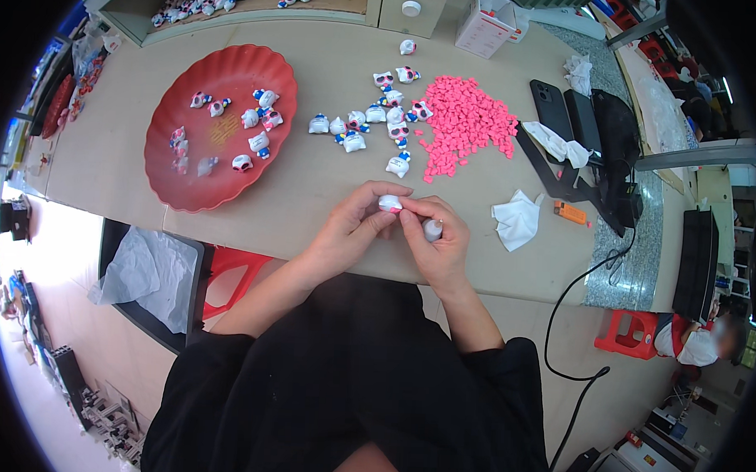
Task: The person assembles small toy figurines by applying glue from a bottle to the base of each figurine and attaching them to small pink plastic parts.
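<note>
Closest to the body, the two hands meet over the near edge of the counter [313, 200]. The left hand [349, 227] curls in from the left, its fingertips pinched on a small white figurine with a pink piece [390, 204], which sits right at the point where both hands come together. The right hand [436, 238] comes in from the right; its thumb and forefinger touch the same figurine, and a small white cylinder [431, 229], perhaps a little bottle or tube, is tucked into its palm. So both hands are together, closed on the one figurine, neither noticeably nearer to it than the other. The figurine is too small to tell which way its long axis lies.

Just beyond and to the right lies a crumpled white tissue [516, 217], and beside that an orange lighter [569, 213].

Further out, straight ahead of the hands, is a loose cluster of white figurines [374, 123], and touching its right side a heap of small pink pieces [465, 122]. The heap lies ahead and slightly right, on the right hand's side.

Ahead and left is a red scalloped tray [222, 181] with more figurines [257, 119] scattered on it, nearer the left hand.

Farthest, at the back, a shelf compartment [236, 6] holds still more.
</note>
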A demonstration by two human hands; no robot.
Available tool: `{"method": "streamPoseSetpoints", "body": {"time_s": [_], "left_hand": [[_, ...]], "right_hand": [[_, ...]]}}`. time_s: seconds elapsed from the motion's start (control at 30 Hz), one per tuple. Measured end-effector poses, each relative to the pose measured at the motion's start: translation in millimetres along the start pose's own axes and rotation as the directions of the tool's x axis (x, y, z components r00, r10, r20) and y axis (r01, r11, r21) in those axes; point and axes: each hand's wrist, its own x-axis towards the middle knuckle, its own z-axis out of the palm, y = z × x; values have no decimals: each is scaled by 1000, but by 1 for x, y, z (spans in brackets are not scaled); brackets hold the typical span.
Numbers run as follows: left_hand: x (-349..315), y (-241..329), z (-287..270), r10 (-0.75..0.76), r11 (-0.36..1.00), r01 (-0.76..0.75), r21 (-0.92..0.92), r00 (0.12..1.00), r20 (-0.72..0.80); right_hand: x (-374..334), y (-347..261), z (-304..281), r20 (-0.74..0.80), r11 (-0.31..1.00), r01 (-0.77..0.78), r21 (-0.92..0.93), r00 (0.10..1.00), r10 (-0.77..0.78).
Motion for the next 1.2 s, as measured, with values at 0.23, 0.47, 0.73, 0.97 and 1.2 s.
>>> {"method": "streamPoseSetpoints", "body": {"time_s": [0.23,0.47,0.73,0.97,1.2], "left_hand": [[-11,18,-15,242,949,-160,273,922,-302],[-7,65,-67,707,76,223,972,675,-210],[44,15,-1,441,446,-165,880,896,-55],[30,31,-16,-404,852,356,-384,913,-49],[9,27,-23,-344,804,326,-498,937,58]], "right_hand": [[-2,18,-14,-10,927,-196,320,978,210],[2,8,-8,-74,875,-279,396,940,333],[3,3,-11,-128,782,-250,572,914,386],[6,-2,-21,-307,826,-153,543,879,365],[15,-1,-34,-136,711,-129,692,943,304]]}}
